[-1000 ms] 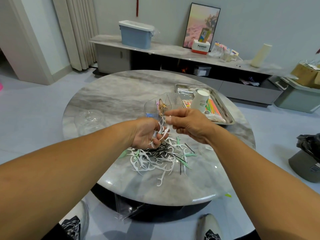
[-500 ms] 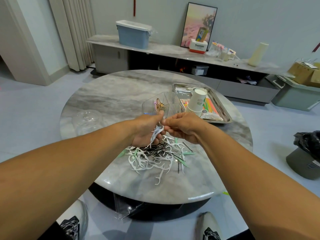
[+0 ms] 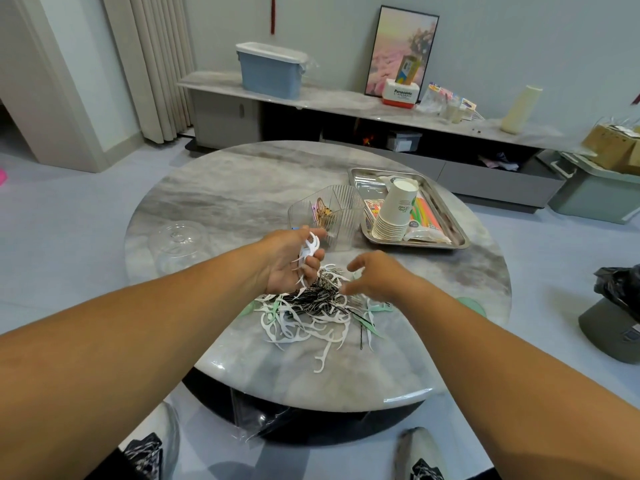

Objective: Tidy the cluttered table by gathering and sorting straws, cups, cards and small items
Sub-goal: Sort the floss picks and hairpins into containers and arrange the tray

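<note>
Right hand (image 3: 375, 277) parted from left hand (image 3: 294, 263), fingers loose, empty, reaching pile (image 3: 311, 313); left clutches white floss picks (image 3: 309, 250) — sorting continues.

L hand (image 3: 294, 261) grips floss picks (image 3: 309, 250); R hand (image 3: 375, 277) open over pile (image 3: 311, 317).

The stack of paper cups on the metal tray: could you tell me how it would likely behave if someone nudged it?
The stack of paper cups already leans, so it would probably tip readily. Being paper, it is likely light and would slide on the smooth metal tray. Toppled, the round cups might roll.
</note>
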A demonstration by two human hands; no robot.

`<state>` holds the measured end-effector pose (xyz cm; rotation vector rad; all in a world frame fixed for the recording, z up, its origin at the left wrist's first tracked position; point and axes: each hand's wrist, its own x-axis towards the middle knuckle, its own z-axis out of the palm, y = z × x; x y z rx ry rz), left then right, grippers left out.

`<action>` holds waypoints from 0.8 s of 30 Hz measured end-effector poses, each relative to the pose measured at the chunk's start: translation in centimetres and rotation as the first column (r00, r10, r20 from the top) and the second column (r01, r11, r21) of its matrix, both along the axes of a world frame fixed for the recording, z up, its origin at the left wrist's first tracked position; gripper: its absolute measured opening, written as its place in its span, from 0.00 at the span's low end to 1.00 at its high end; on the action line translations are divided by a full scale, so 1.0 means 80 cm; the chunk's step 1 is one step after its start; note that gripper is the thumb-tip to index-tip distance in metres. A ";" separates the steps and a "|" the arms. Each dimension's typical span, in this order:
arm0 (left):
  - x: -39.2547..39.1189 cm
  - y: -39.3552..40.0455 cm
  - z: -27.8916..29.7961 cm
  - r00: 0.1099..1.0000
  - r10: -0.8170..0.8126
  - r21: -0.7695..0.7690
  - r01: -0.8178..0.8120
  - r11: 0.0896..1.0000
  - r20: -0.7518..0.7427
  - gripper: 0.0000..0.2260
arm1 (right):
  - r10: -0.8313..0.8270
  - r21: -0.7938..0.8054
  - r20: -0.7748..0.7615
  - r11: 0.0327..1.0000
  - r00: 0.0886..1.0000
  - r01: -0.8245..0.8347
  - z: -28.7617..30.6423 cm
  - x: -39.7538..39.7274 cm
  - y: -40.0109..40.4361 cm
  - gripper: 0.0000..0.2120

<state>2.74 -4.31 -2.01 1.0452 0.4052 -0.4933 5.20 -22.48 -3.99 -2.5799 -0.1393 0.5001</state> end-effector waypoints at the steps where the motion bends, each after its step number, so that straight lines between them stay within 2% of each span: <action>1: 0.000 0.001 0.001 1.000 0.000 -0.012 0.000 1.000 -0.003 0.13 | -0.001 -0.027 0.006 1.000 1.000 0.002 -0.009 0.001 -0.001 0.32; 4: 0.000 0.007 0.005 1.000 0.001 -0.063 -0.002 0.998 -0.018 0.09 | -0.009 -0.046 0.041 0.999 0.999 0.011 -0.030 0.005 0.000 0.37; 8: 0.004 0.014 0.002 1.000 0.026 -0.043 -0.026 0.999 -0.010 0.10 | -0.071 -0.012 0.035 0.997 0.997 0.072 -0.053 0.007 0.006 0.36; 12: 0.007 0.019 -0.004 0.999 0.043 0.027 -0.044 0.999 0.015 0.10 | -0.113 0.078 0.010 0.991 0.994 0.112 -0.063 0.014 0.008 0.25; 17: 0.014 0.028 -0.010 0.999 0.053 0.079 -0.054 0.995 0.010 0.11 | -0.172 0.072 0.032 0.983 0.985 0.169 -0.060 0.020 0.002 0.11; 21: 0.014 0.026 -0.009 0.998 0.051 0.073 -0.049 0.996 -0.030 0.09 | -0.131 -0.034 0.108 0.990 0.986 0.135 -0.047 0.023 -0.005 0.07; 24: 0.014 0.022 -0.010 0.997 0.070 0.083 -0.066 0.994 -0.040 0.09 | -0.136 -0.050 0.153 0.988 0.979 0.145 -0.034 0.026 -0.012 0.07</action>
